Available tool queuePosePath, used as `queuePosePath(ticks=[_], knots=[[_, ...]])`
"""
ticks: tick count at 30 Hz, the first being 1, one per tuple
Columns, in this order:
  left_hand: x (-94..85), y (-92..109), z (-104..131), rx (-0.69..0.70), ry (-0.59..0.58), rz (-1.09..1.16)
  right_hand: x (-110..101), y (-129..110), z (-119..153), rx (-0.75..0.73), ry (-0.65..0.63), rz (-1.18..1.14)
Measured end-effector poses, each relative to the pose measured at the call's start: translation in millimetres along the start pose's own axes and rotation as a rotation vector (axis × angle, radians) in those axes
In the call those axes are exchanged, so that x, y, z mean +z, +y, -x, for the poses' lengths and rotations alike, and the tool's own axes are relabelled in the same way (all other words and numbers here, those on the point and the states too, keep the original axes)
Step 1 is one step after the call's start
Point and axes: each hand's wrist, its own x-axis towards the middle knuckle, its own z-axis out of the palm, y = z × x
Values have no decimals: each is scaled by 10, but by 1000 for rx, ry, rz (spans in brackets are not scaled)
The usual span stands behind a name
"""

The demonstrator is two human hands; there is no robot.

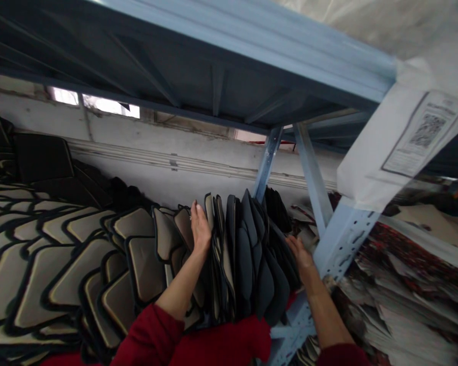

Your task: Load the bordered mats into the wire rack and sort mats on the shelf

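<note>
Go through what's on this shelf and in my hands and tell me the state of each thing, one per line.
Left hand: flat against the upright mats, not gripping.
Right hand: pressed on the pack's right side.
Upright mats: standing on edge, packed together.
Beige mats: lying overlapped in rows.
Paper label: stuck on the shelf post.

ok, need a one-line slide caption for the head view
Both hands, left hand and right hand, press the sides of upright dark mats on a blue shelf rack beside beige mats.
</note>
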Motion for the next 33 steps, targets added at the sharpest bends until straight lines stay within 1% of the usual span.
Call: queuePosePath(ticks=[2,3,4,6,8,10,13,16,19,21,22,24,26,27,28,31,32,33], knots=[[-75,37,-3,88,38,-30,-69,-106,108,114,1,-66],[-113,49,-9,131,49,-45,-103,-187,187,135,5,-104],[-150,56,-17,173,57,-61,-132,-278,281,119,5,-134],[-222,62,-38,246,75,-100,-169,-446,487,39,-21,-134],[-293,70,-56,303,94,-143,-174,-538,668,-18,-61,-20],[-368,93,-66,350,98,-179,-157,-519,778,-7,-91,132],[-487,165,-56,391,63,-216,-125,-362,825,48,-60,253],[-583,250,-22,366,31,-230,-89,-246,872,71,-15,288],[-624,301,10,308,0,-233,-3,-284,1067,39,22,278],[-618,311,19,284,-32,-239,88,-366,1270,-48,37,295],[-606,313,18,284,-47,-246,137,-407,1373,-123,34,319],[-569,313,4,298,-60,-267,219,-463,1540,-283,-33,371],[-517,319,-23,317,-52,-286,263,-470,1610,-367,-138,401],[-486,325,-39,324,-47,-292,268,-459,1602,-375,-170,406],[-449,333,-56,330,-48,-295,264,-442,1571,-376,-172,410],[-300,375,-105,364,-92,-300,224,-407,1395,-382,-61,465],[-232,393,-118,382,-119,-303,211,-406,1328,-377,-40,487],[-154,412,-130,399,-150,-306,201,-409,1262,-363,-49,499]])
